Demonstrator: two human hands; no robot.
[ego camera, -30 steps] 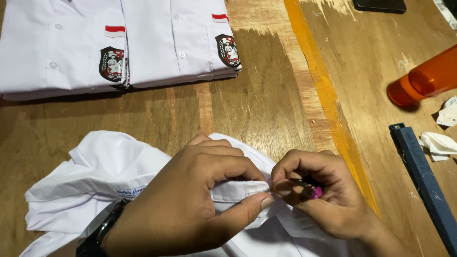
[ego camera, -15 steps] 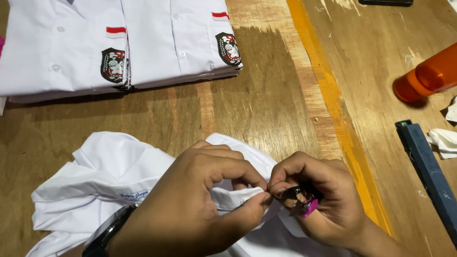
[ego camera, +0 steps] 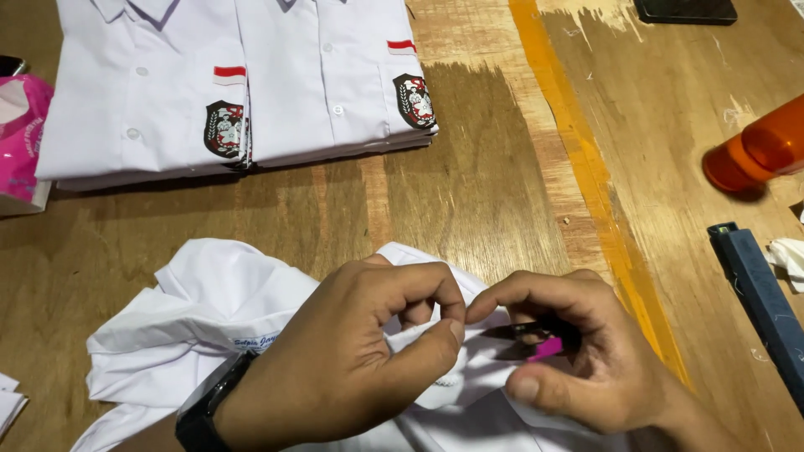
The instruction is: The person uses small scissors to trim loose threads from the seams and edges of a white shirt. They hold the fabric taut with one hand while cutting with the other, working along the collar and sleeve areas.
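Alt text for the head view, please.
A left hand pinches a crumpled white shirt on a wooden table while the right hand holds a small pink-handled tool against it. Two folded white shirts lie beyond.

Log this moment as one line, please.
left hand: pinches crumpled white cloth shirt | right hand: holds small pink-handled tool at shirt

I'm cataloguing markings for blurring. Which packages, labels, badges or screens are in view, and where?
Pink packet: far left edge, crumpled plastic.
Crest badges: folded shirts' pockets, black shields.
Flag patches: above badges, red-white strips.
Embroidered name: crumpled shirt beside left hand, blue.
Dark slab: top right, possibly phone.
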